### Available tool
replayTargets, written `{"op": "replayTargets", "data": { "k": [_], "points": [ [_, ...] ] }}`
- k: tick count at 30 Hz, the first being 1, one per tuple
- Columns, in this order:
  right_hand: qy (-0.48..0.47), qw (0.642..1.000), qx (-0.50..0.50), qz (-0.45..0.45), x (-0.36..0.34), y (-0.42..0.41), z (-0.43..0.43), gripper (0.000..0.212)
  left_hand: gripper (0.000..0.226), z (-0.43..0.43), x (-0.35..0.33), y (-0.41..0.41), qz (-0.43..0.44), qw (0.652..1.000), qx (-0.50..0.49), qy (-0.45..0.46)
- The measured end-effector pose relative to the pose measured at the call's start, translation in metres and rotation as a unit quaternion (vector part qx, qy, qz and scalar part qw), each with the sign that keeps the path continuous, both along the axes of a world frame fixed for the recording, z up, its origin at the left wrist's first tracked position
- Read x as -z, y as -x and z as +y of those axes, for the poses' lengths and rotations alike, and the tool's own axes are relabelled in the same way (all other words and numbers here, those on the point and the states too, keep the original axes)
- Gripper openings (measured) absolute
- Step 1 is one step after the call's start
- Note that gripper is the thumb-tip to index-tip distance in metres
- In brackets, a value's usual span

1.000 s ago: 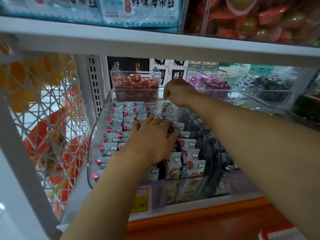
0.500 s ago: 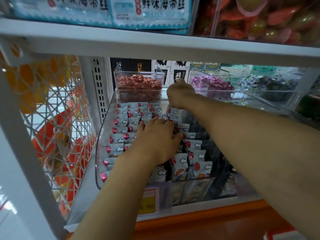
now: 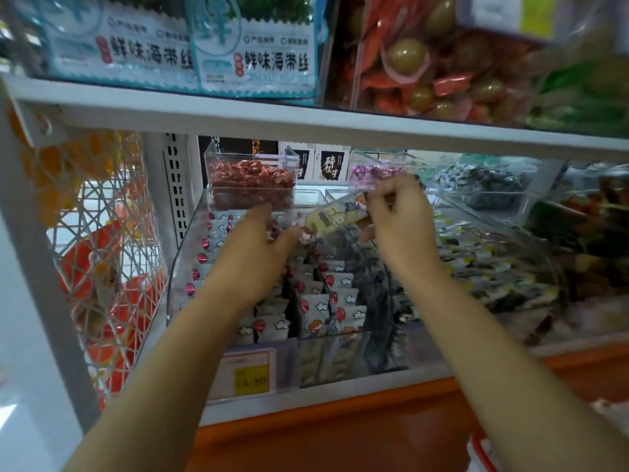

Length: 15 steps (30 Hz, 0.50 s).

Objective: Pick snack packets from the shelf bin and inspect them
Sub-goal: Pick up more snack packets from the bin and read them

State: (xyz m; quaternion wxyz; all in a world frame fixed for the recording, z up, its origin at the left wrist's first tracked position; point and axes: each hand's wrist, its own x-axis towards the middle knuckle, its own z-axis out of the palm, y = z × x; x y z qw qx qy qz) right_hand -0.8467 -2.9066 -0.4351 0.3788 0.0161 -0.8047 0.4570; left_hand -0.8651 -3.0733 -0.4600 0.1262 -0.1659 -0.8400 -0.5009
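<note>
Two hands are raised at the middle shelf. Right hand [image 3: 401, 226] pinches one snack packet [image 3: 335, 216] between thumb and curled fingertips, gripping its upper right end. The packet is held slanted in the air above the rear of the bin [image 3: 180, 267], lower end pointing left. Packet: flat, soft film, pale yellow and grey print with dark blocks; lettering too blurred to read. Left hand [image 3: 258, 243] sits just beside the packet's lower end, fingers bent, thumb reaching toward it; whether it touches or holds anything cannot be told through the blur. Bin: clear hard plastic, rounded front corner, sloping walls, filled with upright rows of small white packets [image 3: 340, 301] with zigzag edges, printed with clouds and red balloons. Readable text: pale blue bags [image 3: 258, 59] on the upper shelf, each marked 鲜味海带丝; black-and-white box [image 3: 330, 165] at the back marked 碎银子; yellow price tag [image 3: 252, 381] on the shelf front, figures look like 15.80. Behind the bin, a small clear box of red-wrapped sweets [image 3: 252, 178]; purple-wrapped sweets [image 3: 371, 172] just behind the right hand. White wire mesh [image 3: 102, 240] at left; orange strip [image 3: 340, 430] below the shelf edge.
</note>
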Motion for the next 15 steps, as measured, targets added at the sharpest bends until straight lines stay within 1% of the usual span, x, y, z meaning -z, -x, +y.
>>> {"op": "replayTargets", "data": {
  "k": [1,4,5,7,8,10,13,15],
  "points": [
    [0.041,0.999,-0.021,-0.010,0.005,-0.010,-0.003,0.018,0.045,-0.001,0.000,-0.003,-0.038,0.997,0.025,-0.056],
    [0.144,0.984,-0.095,-0.033,0.009,-0.025,-0.008,0.014,0.020,-0.004,-0.001,-0.013,-0.116,0.969,0.071,-0.204],
    [0.178,0.975,-0.125,-0.042,0.008,-0.028,-0.009,0.012,0.016,-0.006,-0.002,-0.016,-0.131,0.959,0.079,-0.240],
    [0.255,0.945,-0.196,-0.058,0.007,-0.032,-0.008,0.010,0.014,-0.010,-0.004,-0.021,-0.159,0.936,0.094,-0.299],
    [0.273,0.935,-0.216,-0.064,0.007,-0.034,-0.007,0.010,0.015,-0.011,-0.005,-0.024,-0.172,0.928,0.098,-0.316],
    [0.263,0.938,-0.212,-0.071,0.010,-0.037,-0.005,0.011,0.014,-0.012,-0.006,-0.026,-0.187,0.919,0.104,-0.330],
    [0.254,0.944,-0.203,-0.061,0.013,-0.039,-0.001,0.009,0.017,-0.011,-0.005,-0.028,-0.189,0.920,0.115,-0.325],
    [0.262,0.940,-0.209,-0.057,0.012,-0.040,0.001,0.008,0.018,-0.011,-0.006,-0.029,-0.191,0.915,0.126,-0.331]
  ]
}}
